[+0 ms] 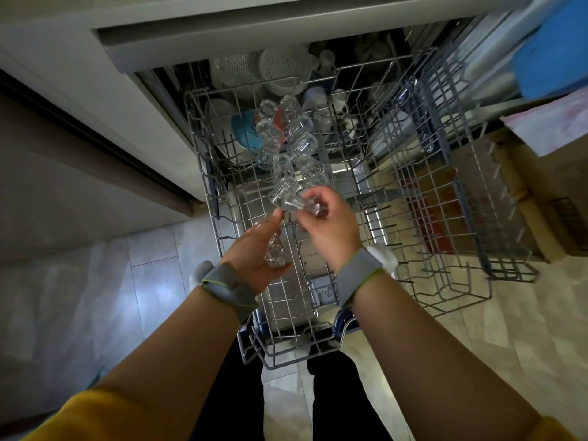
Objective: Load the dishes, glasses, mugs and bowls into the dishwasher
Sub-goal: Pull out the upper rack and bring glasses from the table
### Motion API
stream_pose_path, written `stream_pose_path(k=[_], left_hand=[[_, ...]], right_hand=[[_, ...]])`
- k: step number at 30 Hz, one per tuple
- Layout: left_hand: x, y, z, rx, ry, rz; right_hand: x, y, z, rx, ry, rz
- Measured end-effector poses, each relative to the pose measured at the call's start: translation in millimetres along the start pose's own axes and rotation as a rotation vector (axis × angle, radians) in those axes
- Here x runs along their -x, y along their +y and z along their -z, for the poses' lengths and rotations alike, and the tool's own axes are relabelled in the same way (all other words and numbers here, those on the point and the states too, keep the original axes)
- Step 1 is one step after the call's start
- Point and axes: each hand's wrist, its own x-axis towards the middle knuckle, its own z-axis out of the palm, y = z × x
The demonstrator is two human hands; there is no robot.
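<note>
Glass sits in my right hand, fingers curled round it, just above the near end of the two rows of clear glasses already standing in the upper rack. My left hand is palm-up beside it, fingers loosely curled under more stacked glass, thumb tip touching the one in the right hand.

Risks as I judge them: the glass is clear and smooth, so it could slip as it passes between the hands; dropped here, it would hit the wire or the glasses below and chip. Setting it down hard against its neighbour could crack both. The stack in my left hand rests in a loose grip and could roll off if I tilt the palm. The lower rack lies straight beneath, so a fall could go further.

Writing: none I can read; the red marks on the carton at right are too blurred.
</note>
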Motion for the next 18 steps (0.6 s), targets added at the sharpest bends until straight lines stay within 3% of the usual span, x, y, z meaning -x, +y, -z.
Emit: stream_pose_path(k=[4,18], left_hand=[[4.0,-7.1,9.1,-0.002,0.031,0.012],[9.4,-4.0,34.6,0.058,-0.092,-0.014]], right_hand=[[-27.0,-0.5,5.4,0.344,0.069,0.1],[-60.5,9.0,-31.9,0.85,-0.187,0.226]])
